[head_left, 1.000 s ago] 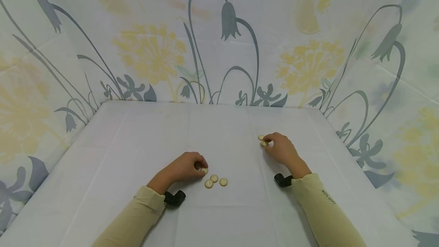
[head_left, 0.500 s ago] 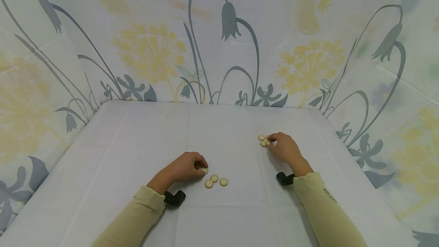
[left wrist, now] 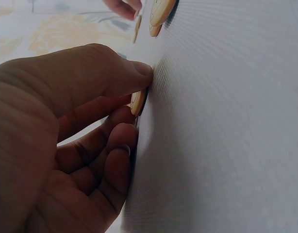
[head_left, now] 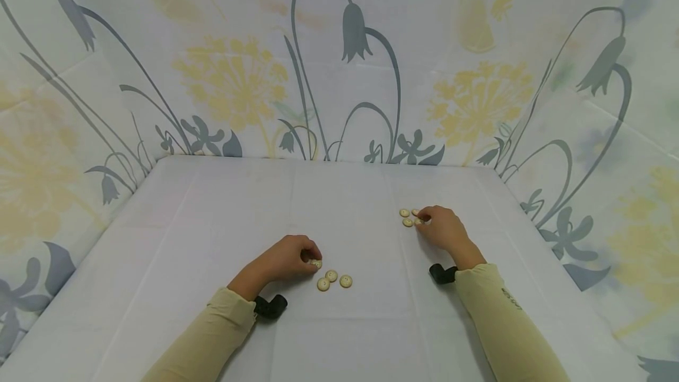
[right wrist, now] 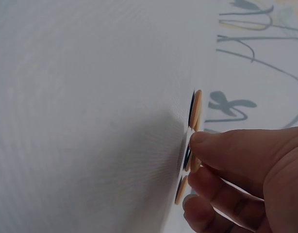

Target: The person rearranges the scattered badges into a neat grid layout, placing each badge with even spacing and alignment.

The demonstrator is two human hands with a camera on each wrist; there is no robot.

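Both hands were down on the white-covered table [head_left: 212,223]. The left hand [head_left: 289,258] had its fingers curled, thumb and fingertips pinching a cream button [head_left: 316,263] right against the cloth. Three more buttons [head_left: 331,279] sat just beside it, toward the middle. Over on the other side, the right hand [head_left: 442,229] was curled too, thumb tip pressing on one button in a little cluster [head_left: 407,217], with the others just beside its fingertips. Floral cloth [head_left: 339,63] hung behind.
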